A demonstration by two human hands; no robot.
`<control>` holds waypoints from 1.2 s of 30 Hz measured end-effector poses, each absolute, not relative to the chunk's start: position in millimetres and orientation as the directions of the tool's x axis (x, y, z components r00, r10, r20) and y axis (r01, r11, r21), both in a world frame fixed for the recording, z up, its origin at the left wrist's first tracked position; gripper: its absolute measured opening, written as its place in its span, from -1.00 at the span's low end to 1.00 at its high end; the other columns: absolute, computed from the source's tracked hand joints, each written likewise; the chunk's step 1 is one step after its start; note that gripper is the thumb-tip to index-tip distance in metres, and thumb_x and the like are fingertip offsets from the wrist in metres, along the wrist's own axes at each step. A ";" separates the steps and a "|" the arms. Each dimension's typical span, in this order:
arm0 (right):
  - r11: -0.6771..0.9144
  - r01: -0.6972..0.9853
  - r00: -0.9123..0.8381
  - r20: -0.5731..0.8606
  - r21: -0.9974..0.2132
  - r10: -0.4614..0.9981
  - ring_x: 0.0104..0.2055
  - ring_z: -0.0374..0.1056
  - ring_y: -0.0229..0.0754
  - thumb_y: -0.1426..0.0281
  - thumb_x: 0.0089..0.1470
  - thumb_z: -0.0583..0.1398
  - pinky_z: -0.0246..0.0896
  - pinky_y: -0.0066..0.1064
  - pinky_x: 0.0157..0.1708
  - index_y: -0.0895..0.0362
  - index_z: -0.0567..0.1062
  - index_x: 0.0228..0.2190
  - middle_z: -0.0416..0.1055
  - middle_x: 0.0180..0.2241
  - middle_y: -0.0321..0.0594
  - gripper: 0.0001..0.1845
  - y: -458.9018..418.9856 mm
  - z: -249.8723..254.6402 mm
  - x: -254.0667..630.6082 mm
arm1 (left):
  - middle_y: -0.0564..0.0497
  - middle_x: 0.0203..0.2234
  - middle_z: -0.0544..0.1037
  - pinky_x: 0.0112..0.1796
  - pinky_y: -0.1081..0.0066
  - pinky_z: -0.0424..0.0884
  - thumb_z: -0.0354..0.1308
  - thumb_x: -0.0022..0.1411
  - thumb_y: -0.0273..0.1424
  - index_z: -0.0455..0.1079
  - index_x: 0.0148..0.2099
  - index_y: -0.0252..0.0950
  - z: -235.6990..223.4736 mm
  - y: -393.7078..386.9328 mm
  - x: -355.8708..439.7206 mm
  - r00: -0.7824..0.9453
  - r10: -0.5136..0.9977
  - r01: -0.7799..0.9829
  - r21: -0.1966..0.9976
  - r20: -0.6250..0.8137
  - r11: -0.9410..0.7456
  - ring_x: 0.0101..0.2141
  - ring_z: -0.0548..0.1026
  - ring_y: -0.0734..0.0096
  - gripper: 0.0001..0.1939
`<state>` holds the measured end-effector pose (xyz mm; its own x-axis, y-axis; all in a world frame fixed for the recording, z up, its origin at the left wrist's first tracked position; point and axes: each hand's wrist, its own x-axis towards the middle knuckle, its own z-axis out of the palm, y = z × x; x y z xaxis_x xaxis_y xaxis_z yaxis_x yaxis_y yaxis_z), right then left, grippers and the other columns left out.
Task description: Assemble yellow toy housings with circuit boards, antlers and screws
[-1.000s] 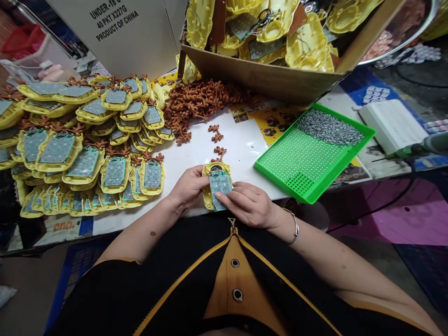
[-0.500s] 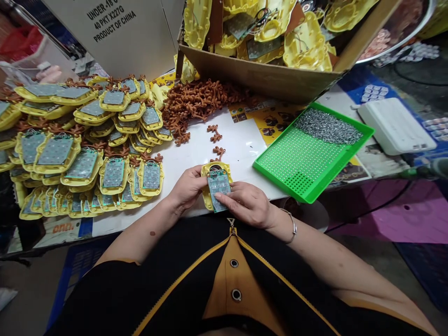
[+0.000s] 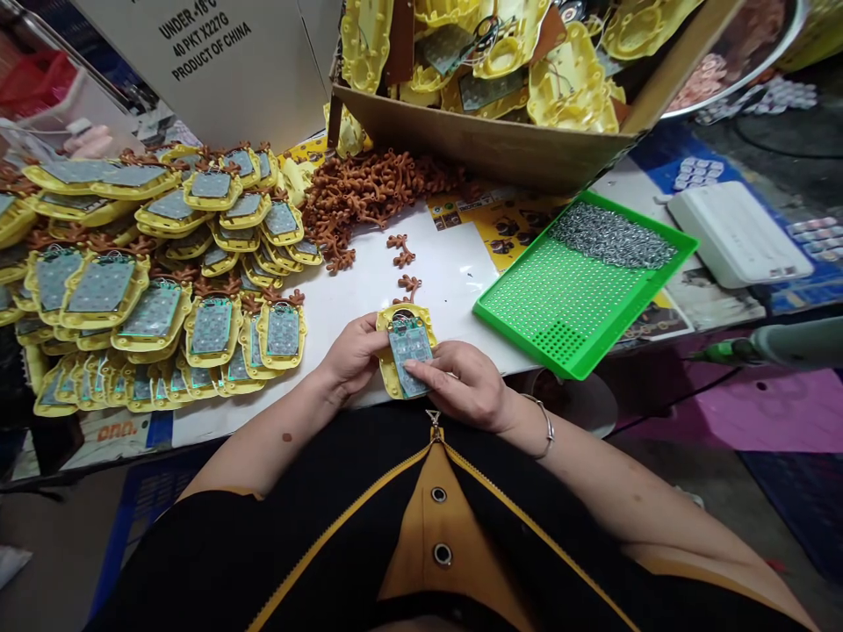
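Close to my body, my left hand grips the left edge of a yellow plastic shell, thumb on top. A circuit board with a grey keypad sheet lies in this shell, slightly askew. My right hand holds the right side, its thumb pressed on the board's lower part. Thin wires show at the shell's upper end. Just beyond the shell are loose brown antler-shaped pieces, and behind them a heap of the same brown pieces.
Stacked yellow shells with boards fill the table's left. A green perforated tray holding small metal screws sits at right. Behind stands a cardboard box of yellow shells. An electric screwdriver juts in from the right edge, near a white case.
The board has settled a little further up into the shell under my right thumb. The screwdriver at the right shows further into view. Both hands keep their hold.
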<state>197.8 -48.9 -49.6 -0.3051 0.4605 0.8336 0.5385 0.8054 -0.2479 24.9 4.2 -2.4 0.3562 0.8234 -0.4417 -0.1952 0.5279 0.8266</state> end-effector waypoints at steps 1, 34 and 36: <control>0.803 0.547 -0.303 0.839 -0.236 0.452 -0.38 0.34 -0.17 0.60 0.16 0.17 0.41 -0.34 -0.40 0.16 0.49 0.02 0.35 -0.51 -0.27 -0.61 -48.9 -49.1 197.6 | -0.02 -0.47 0.64 -0.15 0.29 0.50 0.50 -0.23 -0.36 0.58 -0.36 -0.35 -2.1 4.6 24.6 0.351 0.827 -0.195 0.830 -0.438 0.523 -0.30 0.61 0.22 -0.69; 0.765 0.623 -0.347 0.817 -0.166 0.460 -0.34 0.33 -0.14 0.39 0.16 0.28 0.41 -0.24 -0.19 0.22 0.48 0.01 0.46 -0.46 -0.20 -0.62 -49.8 -43.5 198.1 | -0.07 -0.33 0.66 -0.16 0.33 0.45 0.50 -0.10 -0.27 0.58 -0.22 -0.35 6.0 -0.5 22.9 0.380 0.856 -0.151 0.889 -0.351 0.432 -0.30 0.58 0.30 -0.61; 0.762 0.626 -0.357 0.808 -0.166 0.468 -0.32 0.35 -0.14 0.28 0.16 0.30 0.42 -0.23 -0.20 0.19 0.46 0.05 0.46 -0.44 -0.21 -0.55 -49.6 -43.3 197.3 | -0.06 -0.32 0.66 -0.17 0.34 0.45 0.51 -0.11 -0.28 0.59 -0.23 -0.35 5.7 0.2 22.7 0.369 0.859 -0.145 0.891 -0.355 0.431 -0.31 0.57 0.32 -0.61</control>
<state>197.3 -49.6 -43.3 -0.3570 0.4685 0.8081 0.6255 0.7624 -0.1656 22.7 0.2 5.7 0.3690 0.8589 -0.3552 -0.1449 0.4307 0.8908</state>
